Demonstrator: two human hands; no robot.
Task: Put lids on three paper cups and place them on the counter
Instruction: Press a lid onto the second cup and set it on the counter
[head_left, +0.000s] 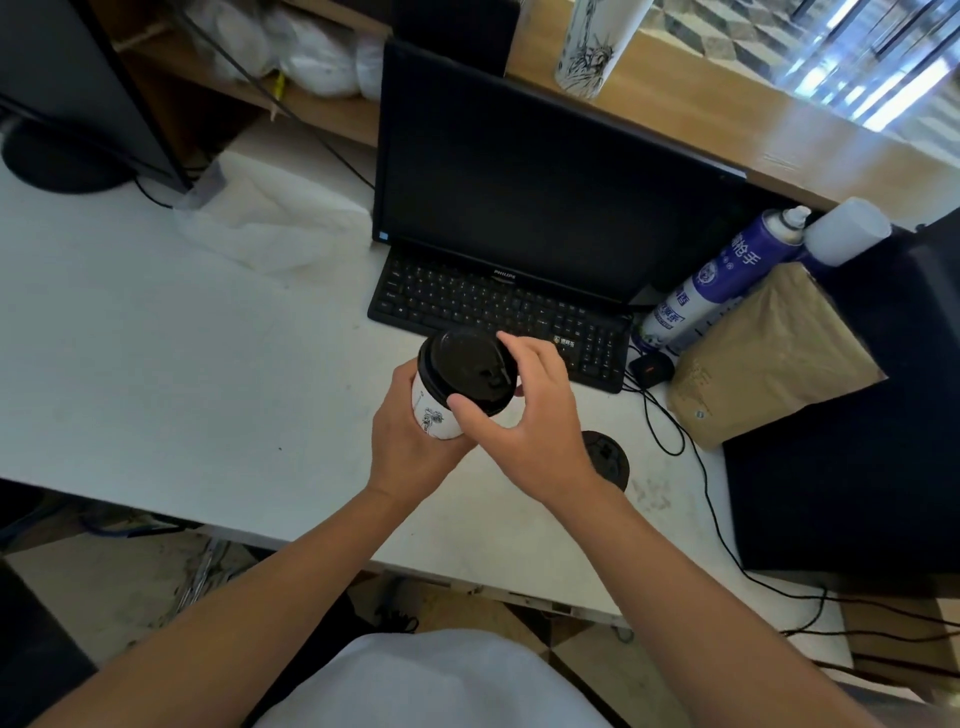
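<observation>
Just before the keyboard (498, 306), the paper cup (434, 415) is held near upright, mouth up. Left hand (410, 441) wraps its side; right hand (524, 415) pinches the black lid (467, 366) on top.

In front of the monitor (545, 171), the paper cup (434, 415) has its lower wall and base hidden inside the left hand (410, 441), and its print is too small to read; the right hand (530, 415) covers the near rim of the lid (467, 366), so whether it sits fully down cannot be told. The keyboard (498, 306) loses its rear rows beneath the monitor; behind the monitor a tall white printed cylinder (597, 41) is cut off by the top edge; far left of it a second screen (78, 78) runs out of frame.
</observation>
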